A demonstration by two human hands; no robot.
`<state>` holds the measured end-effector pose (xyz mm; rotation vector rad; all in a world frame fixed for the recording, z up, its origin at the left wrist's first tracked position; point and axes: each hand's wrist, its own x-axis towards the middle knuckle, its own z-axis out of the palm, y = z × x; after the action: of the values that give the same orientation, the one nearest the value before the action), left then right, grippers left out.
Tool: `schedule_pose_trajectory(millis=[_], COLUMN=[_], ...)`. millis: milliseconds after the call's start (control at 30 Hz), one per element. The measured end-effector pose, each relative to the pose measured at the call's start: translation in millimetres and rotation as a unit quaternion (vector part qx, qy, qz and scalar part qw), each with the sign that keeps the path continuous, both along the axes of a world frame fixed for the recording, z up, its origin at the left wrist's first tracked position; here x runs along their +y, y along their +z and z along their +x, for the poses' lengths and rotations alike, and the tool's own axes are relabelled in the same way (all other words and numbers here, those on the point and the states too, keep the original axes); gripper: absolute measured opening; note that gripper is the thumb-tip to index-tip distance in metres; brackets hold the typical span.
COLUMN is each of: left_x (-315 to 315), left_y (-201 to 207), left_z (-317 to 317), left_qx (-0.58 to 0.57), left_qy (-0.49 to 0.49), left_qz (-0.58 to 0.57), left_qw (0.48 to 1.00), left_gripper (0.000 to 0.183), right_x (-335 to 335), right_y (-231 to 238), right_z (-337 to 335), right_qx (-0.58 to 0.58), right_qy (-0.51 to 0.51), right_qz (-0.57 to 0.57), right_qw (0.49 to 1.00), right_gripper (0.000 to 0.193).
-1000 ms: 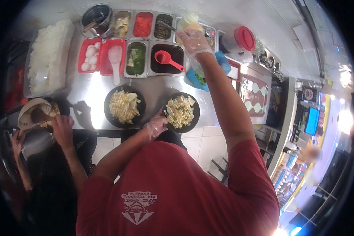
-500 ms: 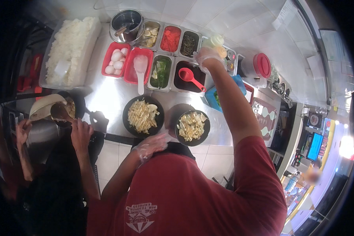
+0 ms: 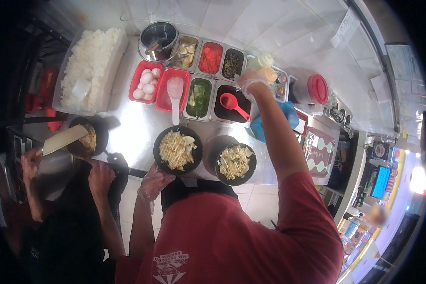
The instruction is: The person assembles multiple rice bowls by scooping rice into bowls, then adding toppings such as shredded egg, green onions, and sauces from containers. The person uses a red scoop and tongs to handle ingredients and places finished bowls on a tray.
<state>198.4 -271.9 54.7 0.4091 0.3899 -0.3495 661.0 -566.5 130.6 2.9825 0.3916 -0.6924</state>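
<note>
Two black bowls of noodles with sauce lines stand on the steel counter: the left bowl (image 3: 177, 150) and the right bowl (image 3: 235, 164). My gloved right hand (image 3: 251, 81) is stretched to the far row of tubs and is closed around a pale squeeze bottle (image 3: 264, 60), beside an orange-tinted bottle (image 3: 271, 74). My gloved left hand (image 3: 153, 183) rests at the counter's near edge, just below the left bowl, with nothing in it.
Steel tubs hold toppings; a red ladle (image 3: 234, 104) lies in the dark one and a white spoon (image 3: 175, 92) in a red tub beside eggs (image 3: 145, 84). A rice tray (image 3: 90, 66) stands far left. A co-worker's hands (image 3: 99, 176) hold a pan (image 3: 87, 139).
My left hand has drawn back from the right bowl to the counter edge under the left bowl. My right hand has stayed at the squeeze bottles.
</note>
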Motion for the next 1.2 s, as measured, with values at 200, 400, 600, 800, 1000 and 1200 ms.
schedule_pose_trajectory(millis=[200,400,600,800,1000,1200], left_x=[-19.9,-27.4,-29.7,-25.7,-33.7,-49.3], left_y=[-8.5,-7.1,-11.4,-16.8,-44.5,-41.8], left_z=[10.3,9.8,15.9,19.2,17.9,32.4], left_qx=[0.077,0.066,0.058,0.085,0.086,0.136], left_qy=[0.015,0.024,0.008,0.002,0.006,0.031], left_qz=[0.004,-0.003,-0.001,0.002,0.028,0.101], left_qw=[0.997,0.997,0.998,0.996,0.996,0.985], left_gripper=[0.085,0.081,0.081,0.076,0.071,0.066], right_x=[13.8,18.1,22.5,26.4,27.3,14.2], right_y=[-14.4,-2.1,-5.0,-40.7,-56.0,-62.8], right_z=[-11.4,-21.7,-15.7,7.1,13.8,16.1], right_qx=[-0.035,-0.060,-0.053,-0.101,-0.100,-0.126], right_qy=[-0.088,-0.175,-0.183,-0.184,-0.169,-0.188], right_qz=[0.050,0.060,0.058,0.104,0.071,0.087], right_qw=[0.994,0.981,0.980,0.972,0.978,0.970], right_gripper=[0.051,0.051,0.051,0.050,0.043,0.043])
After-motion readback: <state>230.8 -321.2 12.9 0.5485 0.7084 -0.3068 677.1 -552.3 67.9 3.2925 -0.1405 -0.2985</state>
